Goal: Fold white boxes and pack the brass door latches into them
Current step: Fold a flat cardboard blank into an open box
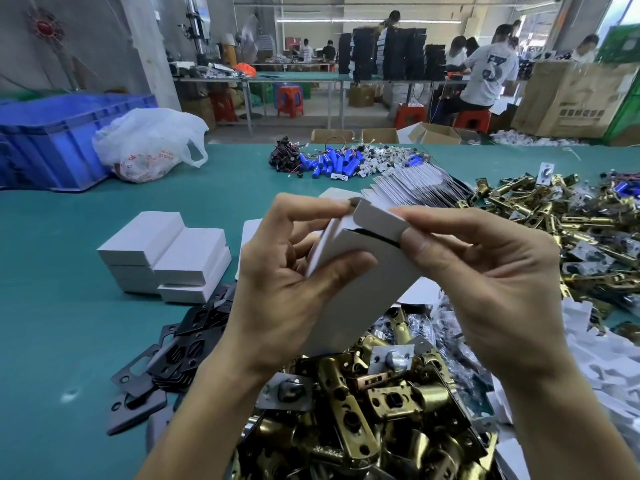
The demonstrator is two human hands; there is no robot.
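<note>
**Q:** What holds the box (367, 292)?
**A:** Left hand (284, 285) gripping its side; right hand (485, 282) pinching the end flap. Box tilted, above the latches (363, 403).
**Q:** Further out?
**A:** To the left, folded boxes (166, 254); plates (173, 348) just beside.

One head-worn wide-angle camera looks forward and down, close above the left hand (277, 292) and right hand (491, 289).

bare left hand (277, 282) and right hand (491, 282), bare forearms (194, 410), short plain nails.
</note>
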